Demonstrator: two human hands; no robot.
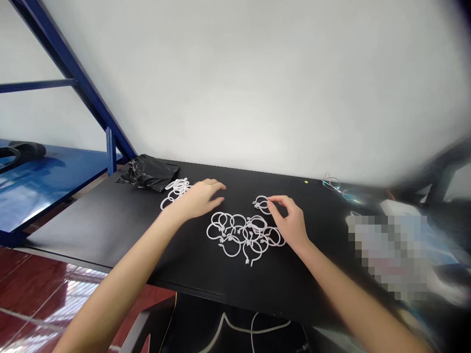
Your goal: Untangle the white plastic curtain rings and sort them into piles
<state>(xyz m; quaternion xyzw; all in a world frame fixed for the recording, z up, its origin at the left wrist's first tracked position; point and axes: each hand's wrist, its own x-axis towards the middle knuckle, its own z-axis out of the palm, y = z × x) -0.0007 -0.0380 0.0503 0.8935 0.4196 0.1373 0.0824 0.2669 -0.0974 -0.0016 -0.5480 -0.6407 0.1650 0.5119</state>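
Observation:
Several white plastic rings (239,233) lie spread in a loose cluster on the black table (110,220). My right hand (290,220) hovers at the cluster's right edge, its thumb and forefinger pinched on one white ring (262,203) at the far side. Palm down, my left hand (200,198) rests with fingers stretched flat and holds nothing. Just behind my left hand lies a second small pile of white rings (176,189).
A crumpled black plastic bag (149,172) sits at the table's back left. A pair of glasses (333,184) lies at the back right near the white wall. Blue metal shelving (55,166) stands to the left. Cables hang under the table's front edge.

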